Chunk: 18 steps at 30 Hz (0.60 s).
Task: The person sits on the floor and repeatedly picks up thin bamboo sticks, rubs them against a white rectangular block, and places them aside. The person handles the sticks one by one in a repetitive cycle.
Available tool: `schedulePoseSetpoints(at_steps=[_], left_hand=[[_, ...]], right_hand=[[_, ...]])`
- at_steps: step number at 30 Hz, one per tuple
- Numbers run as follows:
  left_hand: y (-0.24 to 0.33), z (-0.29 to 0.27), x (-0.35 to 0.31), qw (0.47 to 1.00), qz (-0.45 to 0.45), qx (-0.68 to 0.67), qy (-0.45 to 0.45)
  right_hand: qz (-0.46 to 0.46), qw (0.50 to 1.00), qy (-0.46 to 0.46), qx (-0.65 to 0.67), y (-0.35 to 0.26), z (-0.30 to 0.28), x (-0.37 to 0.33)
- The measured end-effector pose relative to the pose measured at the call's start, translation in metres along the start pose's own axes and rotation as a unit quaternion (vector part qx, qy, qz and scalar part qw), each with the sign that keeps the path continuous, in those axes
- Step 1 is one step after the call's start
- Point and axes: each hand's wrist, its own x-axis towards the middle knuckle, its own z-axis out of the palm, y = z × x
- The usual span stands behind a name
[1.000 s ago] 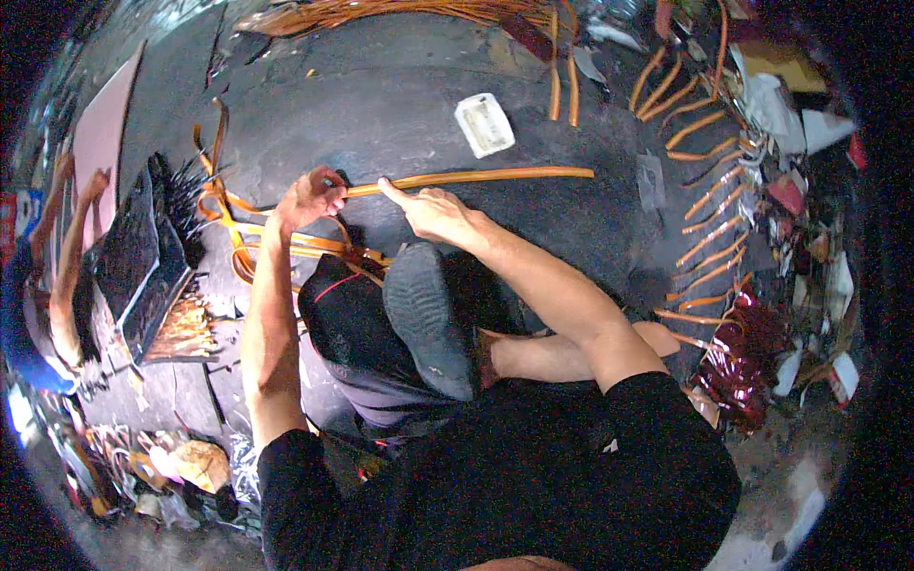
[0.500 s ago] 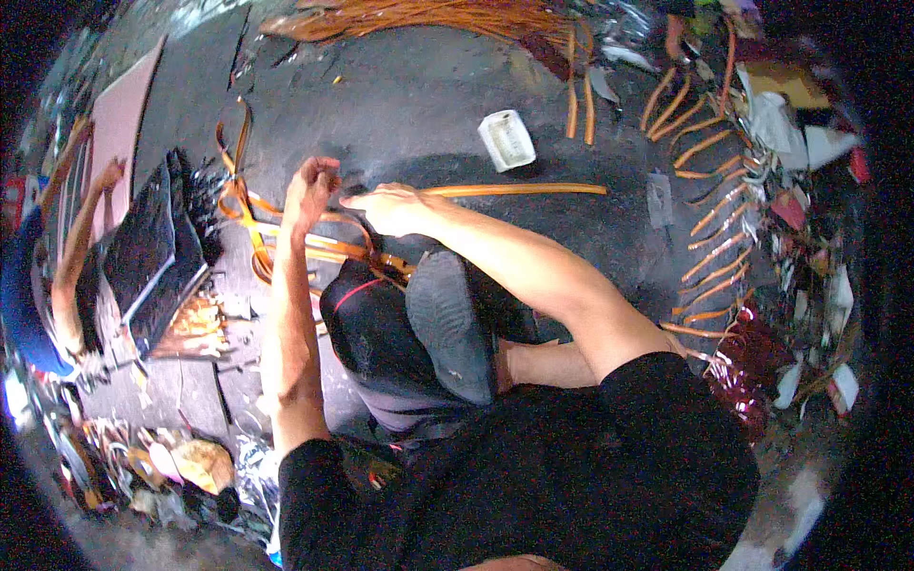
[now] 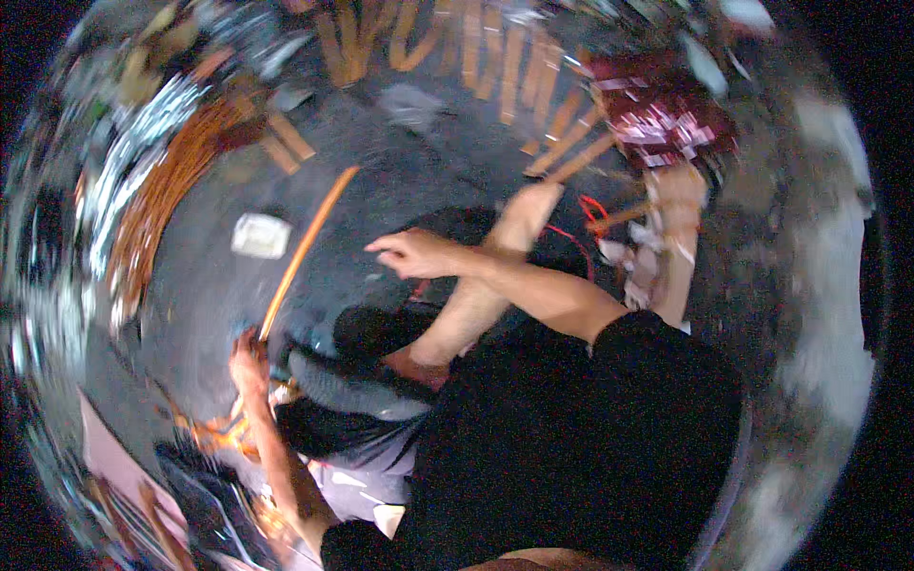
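A long orange-brown strap (image 3: 310, 238) stretches across the dark floor, away from my left hand (image 3: 249, 366). The fingers of that hand are closed at the strap's near end, though blur softens the grip. My right hand (image 3: 419, 255) is over the floor beside my bare leg, its forefinger stretched out and nothing visible in it. Below my left hand, a loose tangle of similar straps (image 3: 224, 436) lies next to my shoe (image 3: 357, 385).
A white tub (image 3: 261, 236) stands left of the strap. Many brown straps (image 3: 509, 81) lie in a row at the far side, near dark red shiny material (image 3: 657, 114). A long orange-brown bundle (image 3: 176, 181) lies at the left, and dark folded pieces (image 3: 205, 495) at lower left.
My view has swung to the right, blurring the surroundings. My right hand has come away from the strap and from my left hand, which is now at the strap's near end.
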Motion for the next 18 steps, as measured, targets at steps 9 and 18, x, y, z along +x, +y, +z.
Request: schedulePoseSetpoints(at_steps=[9, 18], left_hand=[[-0.057, -0.025, 0.026, 0.895, 0.359, 0.214, -0.16], [0.319, -0.168, 0.095, 0.924, 0.225, -0.145, -0.274]], right_hand=[[-0.084, 0.99, 0.111, 0.023, 0.02, 0.046, 0.006], [-0.073, 0.994, 0.072, -0.03, 0.047, 0.085, 0.03]])
